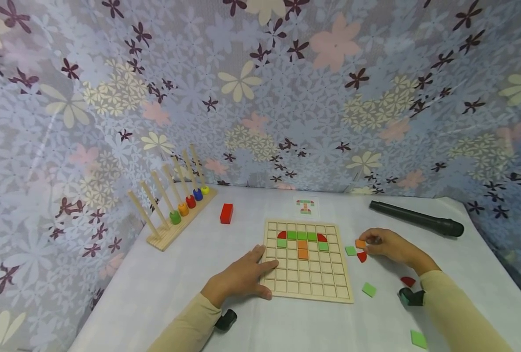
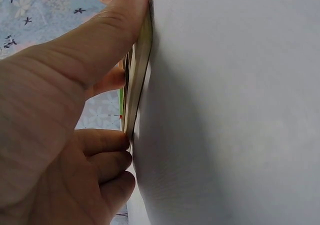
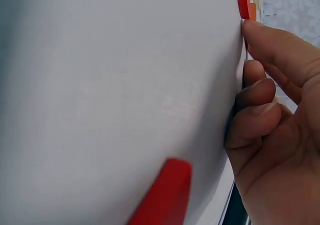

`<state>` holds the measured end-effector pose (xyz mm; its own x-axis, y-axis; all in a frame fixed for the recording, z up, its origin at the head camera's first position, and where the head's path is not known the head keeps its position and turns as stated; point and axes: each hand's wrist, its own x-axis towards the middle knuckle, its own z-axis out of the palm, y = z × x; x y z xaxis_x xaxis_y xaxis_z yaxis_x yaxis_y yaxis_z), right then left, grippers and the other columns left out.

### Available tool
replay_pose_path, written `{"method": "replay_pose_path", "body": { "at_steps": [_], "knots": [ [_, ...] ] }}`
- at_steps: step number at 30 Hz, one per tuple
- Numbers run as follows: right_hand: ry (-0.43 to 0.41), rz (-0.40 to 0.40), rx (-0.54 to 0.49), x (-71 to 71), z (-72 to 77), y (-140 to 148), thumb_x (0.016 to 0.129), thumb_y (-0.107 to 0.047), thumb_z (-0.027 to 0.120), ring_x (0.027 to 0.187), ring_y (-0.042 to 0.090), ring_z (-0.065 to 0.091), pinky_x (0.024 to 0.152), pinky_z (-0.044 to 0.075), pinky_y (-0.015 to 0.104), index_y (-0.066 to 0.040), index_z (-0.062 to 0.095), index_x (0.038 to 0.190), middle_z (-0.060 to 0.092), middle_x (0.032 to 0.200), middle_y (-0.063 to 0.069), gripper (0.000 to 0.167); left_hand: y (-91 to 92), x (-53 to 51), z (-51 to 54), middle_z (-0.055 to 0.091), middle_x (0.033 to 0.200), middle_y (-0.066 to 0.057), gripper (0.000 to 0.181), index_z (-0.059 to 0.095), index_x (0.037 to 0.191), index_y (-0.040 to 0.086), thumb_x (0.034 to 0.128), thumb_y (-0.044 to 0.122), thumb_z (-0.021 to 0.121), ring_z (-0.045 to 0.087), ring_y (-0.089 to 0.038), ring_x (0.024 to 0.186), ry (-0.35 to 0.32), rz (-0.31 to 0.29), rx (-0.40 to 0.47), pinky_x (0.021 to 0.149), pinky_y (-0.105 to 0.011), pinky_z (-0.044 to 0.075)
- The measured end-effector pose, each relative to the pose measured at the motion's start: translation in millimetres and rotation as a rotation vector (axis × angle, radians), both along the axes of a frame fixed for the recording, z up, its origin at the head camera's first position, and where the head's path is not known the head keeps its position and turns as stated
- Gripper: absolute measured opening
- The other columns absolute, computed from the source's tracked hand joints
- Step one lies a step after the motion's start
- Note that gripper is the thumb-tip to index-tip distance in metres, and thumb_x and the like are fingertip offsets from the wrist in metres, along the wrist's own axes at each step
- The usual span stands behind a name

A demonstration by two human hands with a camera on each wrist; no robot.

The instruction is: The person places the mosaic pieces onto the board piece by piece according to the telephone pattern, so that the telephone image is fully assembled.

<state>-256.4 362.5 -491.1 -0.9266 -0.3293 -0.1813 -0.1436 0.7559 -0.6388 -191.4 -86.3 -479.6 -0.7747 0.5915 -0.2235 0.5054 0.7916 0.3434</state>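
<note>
A wooden grid board (image 1: 317,279) lies on the table. Near its top, green squares (image 1: 302,235), red quarter-circles (image 1: 322,237) and two orange squares (image 1: 303,253) form a T-like pattern. My left hand (image 1: 240,276) rests at the board's left edge with fingers spread, one reaching over the cells; in the left wrist view the thumb and fingertips touch the board's side (image 2: 140,85). To the right of the board, my right hand (image 1: 390,249) pinches an orange square tile (image 1: 359,243) near the table. Beside it lie a light green square (image 1: 351,251) and a red quarter-circle (image 1: 362,256).
A pattern card (image 1: 306,208) lies behind the board, and a red block (image 1: 227,213) to its left. At the left stands a peg rack (image 1: 183,219) with coloured rings. A black microphone (image 1: 416,218) lies at right. Loose tiles (image 1: 369,289) lie near my right forearm.
</note>
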Motion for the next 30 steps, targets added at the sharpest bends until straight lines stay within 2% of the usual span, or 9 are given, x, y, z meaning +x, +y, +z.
{"method": "replay_pose_path", "body": {
  "at_steps": [4,11,16,22,30],
  "knots": [
    [-0.018,-0.048,-0.011,-1.6,-0.9,-0.2,0.094,-0.026,0.073,0.097,0.022,0.053,0.081,0.049,0.035,-0.008,0.067,0.12,0.063,0.106,0.005,0.032,0.5,-0.1,-0.4,0.021,0.169,-0.013,0.087,0.046,0.155,0.032,0.0781,0.056,0.08,0.017,-0.028,0.157,-0.003,0.003,-0.001,0.122,-0.044,0.029],
    [-0.087,-0.17,-0.085,3.6,2.0,-0.1,0.094,-0.025,0.071,0.082,0.02,0.055,0.064,0.05,0.031,0.0,0.061,0.125,0.064,0.103,0.008,0.041,0.2,0.0,-0.6,0.02,0.169,-0.012,0.088,0.045,0.155,0.033,0.0779,0.056,0.08,0.016,-0.028,0.157,-0.012,0.005,-0.006,0.123,-0.044,0.029],
    [-0.092,-0.224,-0.146,2.9,0.4,4.0,0.093,-0.021,0.072,0.079,0.02,0.059,0.065,0.054,0.032,0.003,0.058,0.128,0.065,0.096,0.008,0.045,-0.3,0.5,-0.4,0.02,0.169,-0.013,0.087,0.046,0.155,0.032,0.0781,0.055,0.08,0.017,-0.028,0.157,0.0,-0.002,-0.008,0.122,-0.044,0.03],
    [-0.103,-0.3,-0.241,3.8,4.1,4.4,0.094,-0.019,0.073,0.077,0.021,0.058,0.064,0.055,0.033,0.003,0.054,0.132,0.063,0.099,0.01,0.048,0.5,1.4,2.2,0.021,0.169,-0.013,0.087,0.046,0.155,0.032,0.078,0.055,0.081,0.018,-0.028,0.157,0.01,-0.002,-0.016,0.122,-0.044,0.031],
    [-0.07,-0.294,-0.326,11.6,14.0,-3.2,0.098,-0.021,0.068,0.076,0.021,0.058,0.065,0.055,0.033,0.003,0.052,0.135,0.064,0.102,0.013,0.047,0.9,0.9,0.2,0.02,0.169,-0.012,0.087,0.046,0.154,0.033,0.078,0.056,0.08,0.017,-0.028,0.157,-0.001,0.003,-0.015,0.122,-0.044,0.03]
  ]
}}
